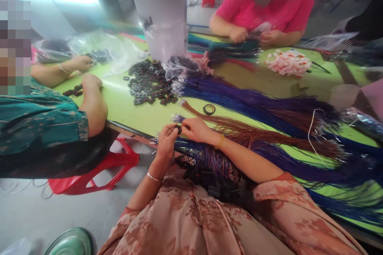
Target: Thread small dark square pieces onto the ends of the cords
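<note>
A small black plastic connector housing [178, 130] is pinched between the fingertips of my left hand [166, 139]. Close against it, my right hand [196, 129] is closed in a pinch at the same housing; what lies between its fingers is too small to make out. Under and beside my right forearm run brown wires [230, 125] with bare metal ends. Blue-purple wires [269, 155] lie nearer to me. In my lap rests a bunch of black housings [214, 187] with wires attached.
A heap of black housings [149, 83] and a tape roll [209, 109] sit on the green tabletop [125, 113]. Pale pink connectors [289, 63] lie farther back. One co-worker's arm [94, 103] is at left, another's hands [239, 34] across. A red stool [119, 163] stands at left.
</note>
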The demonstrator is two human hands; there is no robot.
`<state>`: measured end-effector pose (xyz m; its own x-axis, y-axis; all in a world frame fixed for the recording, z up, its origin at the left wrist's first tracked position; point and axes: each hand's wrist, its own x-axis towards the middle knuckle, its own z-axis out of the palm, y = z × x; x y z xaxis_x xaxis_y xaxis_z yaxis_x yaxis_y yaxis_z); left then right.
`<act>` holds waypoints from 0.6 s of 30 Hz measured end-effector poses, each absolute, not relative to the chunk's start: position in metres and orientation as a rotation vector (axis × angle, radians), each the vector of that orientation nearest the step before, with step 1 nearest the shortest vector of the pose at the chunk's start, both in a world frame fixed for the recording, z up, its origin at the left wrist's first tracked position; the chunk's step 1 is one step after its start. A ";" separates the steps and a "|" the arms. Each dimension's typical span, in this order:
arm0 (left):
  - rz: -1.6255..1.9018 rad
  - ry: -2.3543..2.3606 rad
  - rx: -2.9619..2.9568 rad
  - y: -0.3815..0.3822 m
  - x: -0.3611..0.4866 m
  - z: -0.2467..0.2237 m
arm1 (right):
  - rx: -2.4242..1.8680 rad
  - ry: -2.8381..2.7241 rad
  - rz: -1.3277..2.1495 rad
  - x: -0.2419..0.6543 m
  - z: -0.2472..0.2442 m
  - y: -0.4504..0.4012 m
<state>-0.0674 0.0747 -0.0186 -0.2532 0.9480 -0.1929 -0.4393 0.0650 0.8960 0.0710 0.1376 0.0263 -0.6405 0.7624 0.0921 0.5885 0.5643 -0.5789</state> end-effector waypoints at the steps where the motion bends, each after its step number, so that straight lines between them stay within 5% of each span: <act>1: 1.522 1.180 0.676 0.070 -0.065 -0.015 | -1.084 -2.440 0.776 0.073 0.028 0.141; 6: 1.563 1.278 1.366 0.031 -0.038 0.013 | -1.069 -2.310 0.961 0.081 0.042 0.159; 11: 0.784 0.589 2.314 0.006 0.002 0.016 | -1.023 -2.543 1.014 0.061 0.043 0.145; 14: 0.624 0.491 2.405 0.004 0.011 0.011 | -1.153 -2.696 0.864 0.047 0.033 0.129; 18: 0.866 0.572 2.188 0.011 -0.010 0.021 | -1.221 -2.718 0.730 0.040 0.015 0.121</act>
<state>-0.0102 0.0112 0.0211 0.6782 0.6094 0.4106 0.1378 -0.6544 0.7435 0.0397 0.1206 0.0155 -0.6809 0.7219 -0.1237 0.6868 0.5707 -0.4502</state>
